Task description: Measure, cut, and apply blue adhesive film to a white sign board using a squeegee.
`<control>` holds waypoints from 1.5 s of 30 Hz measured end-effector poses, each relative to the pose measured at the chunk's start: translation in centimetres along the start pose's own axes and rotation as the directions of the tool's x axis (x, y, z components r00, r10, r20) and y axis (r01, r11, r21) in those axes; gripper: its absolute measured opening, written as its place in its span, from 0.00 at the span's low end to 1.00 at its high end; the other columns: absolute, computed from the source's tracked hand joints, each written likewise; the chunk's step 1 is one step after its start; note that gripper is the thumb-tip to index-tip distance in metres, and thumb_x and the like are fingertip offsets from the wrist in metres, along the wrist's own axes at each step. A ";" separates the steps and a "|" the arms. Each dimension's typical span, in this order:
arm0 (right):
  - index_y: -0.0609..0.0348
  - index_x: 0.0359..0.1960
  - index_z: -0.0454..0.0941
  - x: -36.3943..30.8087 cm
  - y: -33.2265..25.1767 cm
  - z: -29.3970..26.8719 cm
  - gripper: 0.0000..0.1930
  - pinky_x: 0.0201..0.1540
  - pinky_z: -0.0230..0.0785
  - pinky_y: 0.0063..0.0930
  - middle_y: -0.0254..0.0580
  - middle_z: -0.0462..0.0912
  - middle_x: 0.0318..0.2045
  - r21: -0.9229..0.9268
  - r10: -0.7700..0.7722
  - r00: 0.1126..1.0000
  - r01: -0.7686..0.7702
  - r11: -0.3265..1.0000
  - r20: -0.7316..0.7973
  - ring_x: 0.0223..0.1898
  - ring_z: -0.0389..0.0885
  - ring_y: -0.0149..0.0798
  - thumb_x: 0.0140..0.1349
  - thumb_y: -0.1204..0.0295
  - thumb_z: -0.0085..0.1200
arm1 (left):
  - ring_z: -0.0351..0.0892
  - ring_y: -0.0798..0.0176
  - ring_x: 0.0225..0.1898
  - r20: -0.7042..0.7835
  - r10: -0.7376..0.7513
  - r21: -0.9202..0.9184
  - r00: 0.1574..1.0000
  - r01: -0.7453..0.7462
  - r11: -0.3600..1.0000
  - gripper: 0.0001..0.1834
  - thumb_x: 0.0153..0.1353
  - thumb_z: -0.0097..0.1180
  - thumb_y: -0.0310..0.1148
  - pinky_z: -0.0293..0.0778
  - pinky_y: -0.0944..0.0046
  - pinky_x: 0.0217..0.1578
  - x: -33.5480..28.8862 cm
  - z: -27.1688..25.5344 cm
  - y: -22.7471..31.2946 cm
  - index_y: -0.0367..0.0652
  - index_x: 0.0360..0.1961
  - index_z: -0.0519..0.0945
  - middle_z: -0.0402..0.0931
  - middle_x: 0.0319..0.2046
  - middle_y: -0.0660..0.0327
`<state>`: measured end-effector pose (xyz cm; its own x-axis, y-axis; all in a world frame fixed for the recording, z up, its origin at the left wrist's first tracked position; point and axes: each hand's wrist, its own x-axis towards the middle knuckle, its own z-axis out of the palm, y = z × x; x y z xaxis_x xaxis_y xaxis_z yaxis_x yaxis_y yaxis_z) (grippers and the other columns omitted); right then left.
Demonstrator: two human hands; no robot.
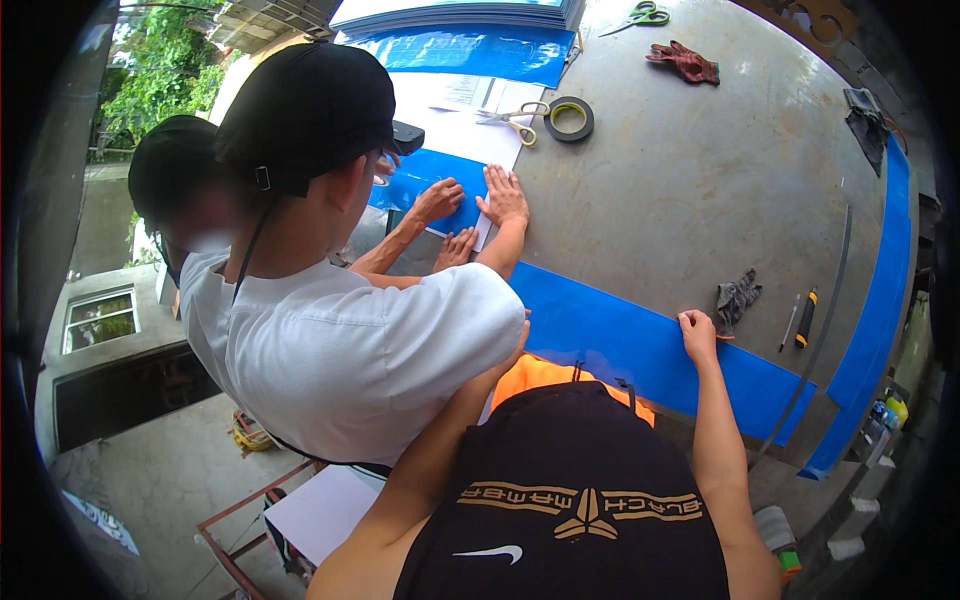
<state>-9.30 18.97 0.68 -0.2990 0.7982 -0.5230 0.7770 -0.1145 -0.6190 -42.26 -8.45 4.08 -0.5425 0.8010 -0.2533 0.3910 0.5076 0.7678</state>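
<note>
Long, smooth blue strip (610, 335) along grey metal tabletop's (640, 190) near edge. Our right hand (699, 338): fingers narrow, seemingly pinching strip's far border. Our left hand (519, 347) (mostly behind co-worker's white sleeve (465, 310)): can't tell. We judge spreading done, fastening left.

A sheet (607, 325) lies along the near side of the table (680, 190); just past it I see a glove (738, 298) left of a pen (790, 322) and cutter (806, 318); farther back, tape (588, 126) right of scissors (513, 119).
</note>
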 end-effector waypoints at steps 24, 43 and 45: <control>0.67 0.39 0.85 -0.1 0.4 -0.3 0.15 0.43 0.76 0.36 0.51 0.88 0.33 0.006 0.009 1.000 -0.009 1.000 -0.014 0.37 0.87 0.43 0.66 0.64 0.57 | 0.77 0.60 0.50 -0.024 0.003 -0.005 1.000 -0.003 1.000 0.11 0.67 0.56 0.28 0.72 0.60 0.55 -0.2 0.4 -0.7 0.41 0.50 0.80 0.80 0.48 0.55; 0.66 0.38 0.85 0.2 0.4 -0.1 0.13 0.42 0.75 0.35 0.49 0.87 0.32 0.026 0.006 1.000 -0.006 1.000 -0.008 0.35 0.86 0.41 0.66 0.66 0.57 | 0.78 0.66 0.47 0.130 -0.328 -0.975 0.936 0.181 0.130 0.10 0.68 0.57 0.31 0.73 0.63 0.50 -0.8 -0.1 -2.4 0.45 0.49 0.81 0.81 0.45 0.62; 0.66 0.38 0.85 0.2 0.4 0.0 0.13 0.42 0.75 0.35 0.49 0.87 0.32 0.031 0.002 1.000 -0.002 1.000 -0.009 0.35 0.86 0.41 0.66 0.66 0.57 | 0.78 0.66 0.47 0.122 -0.328 -0.964 0.937 0.190 0.184 0.10 0.68 0.57 0.31 0.73 0.63 0.51 -0.8 -0.2 -2.2 0.45 0.49 0.81 0.81 0.45 0.62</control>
<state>-9.01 19.06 0.33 -0.2924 0.8035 -0.5186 0.7597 -0.1342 -0.6362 -42.84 -10.29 2.70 -0.5456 0.6226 -0.5610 -0.7484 -0.0607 0.6605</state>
